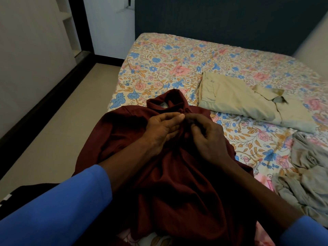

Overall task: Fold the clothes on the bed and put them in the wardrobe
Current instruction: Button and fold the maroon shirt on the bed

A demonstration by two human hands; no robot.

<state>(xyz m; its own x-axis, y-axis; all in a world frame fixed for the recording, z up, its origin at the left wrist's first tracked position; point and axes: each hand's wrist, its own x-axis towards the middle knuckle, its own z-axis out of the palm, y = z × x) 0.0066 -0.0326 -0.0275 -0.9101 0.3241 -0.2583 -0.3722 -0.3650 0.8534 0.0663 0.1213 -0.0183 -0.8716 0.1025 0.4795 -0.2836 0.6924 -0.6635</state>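
Maroon shirt (177,174) is spread collar-up on the near edge of the floral bedsheet (168,64), and its front just below the collar is pinched by the left hand (163,128) and the right hand (205,137). A folded beige shirt (248,100) and a crumpled grey garment (308,171) are seen to the right.

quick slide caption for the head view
Both hands, left and right, pinch a crumpled maroon collared shirt on a floral-sheeted bed.
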